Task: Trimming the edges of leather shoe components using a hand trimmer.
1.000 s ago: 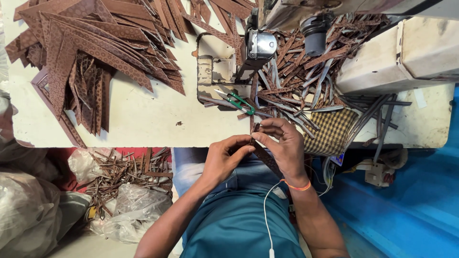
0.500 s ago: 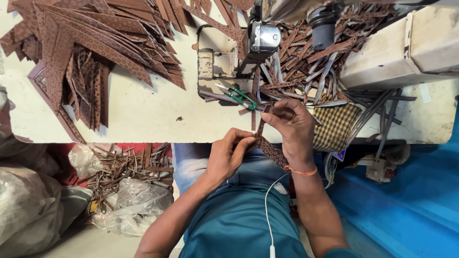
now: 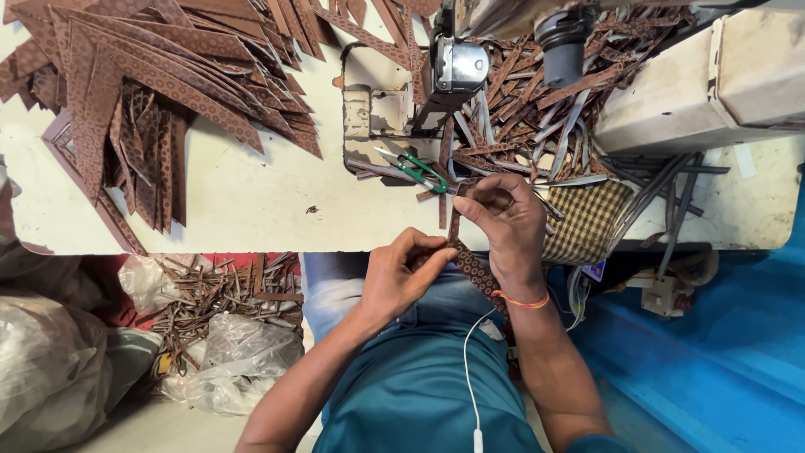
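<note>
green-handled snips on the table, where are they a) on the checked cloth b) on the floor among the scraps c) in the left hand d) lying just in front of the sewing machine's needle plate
d: the green-handled snips lie on the table by the sewing machine, above both hands, which hold a brown patterned strip.

A narrow brown strip [image 3: 471, 267] of matt, dot-patterned leather-like material sits in the grip of both hands, matching the heap of cut patterned strips [image 3: 168, 75] on the worn, scuffed cream tabletop [image 3: 251, 201]. The sewing machine's presser housing [image 3: 459, 65] shows glossy bare metal, and the snips [image 3: 419, 170] have green plastic handles. A yellow checked woven cloth [image 3: 587, 222] hangs at the edge, above crinkled clear plastic bags [image 3: 226, 352].
</note>
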